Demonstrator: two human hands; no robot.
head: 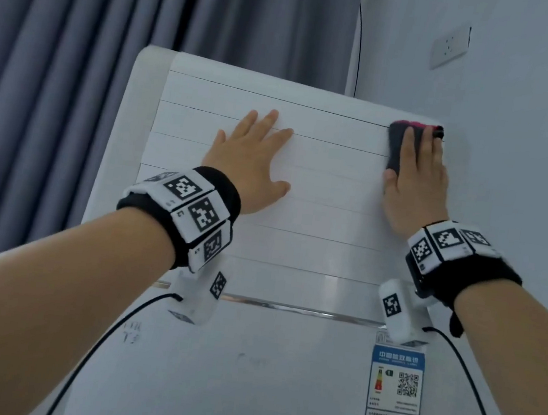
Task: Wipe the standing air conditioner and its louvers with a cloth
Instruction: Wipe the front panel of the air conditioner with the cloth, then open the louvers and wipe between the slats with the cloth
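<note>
A white standing air conditioner (247, 359) fills the middle of the view, its closed horizontal louvers (331, 180) across the upper front. My left hand (250, 163) lies flat on the louvers left of centre, fingers spread, holding nothing. My right hand (413, 183) presses a dark grey cloth with a pink edge (399, 136) against the louvers' upper right corner. Most of the cloth is hidden under my fingers. Both wrists wear black bands with square-code markers and trailing cables.
Grey curtains (74, 79) hang to the left, close behind the unit. A white wall with a socket (449, 47) is on the right. A black cable (358, 45) runs down the wall behind the unit. A blue energy label (394, 398) sits on the lower front panel.
</note>
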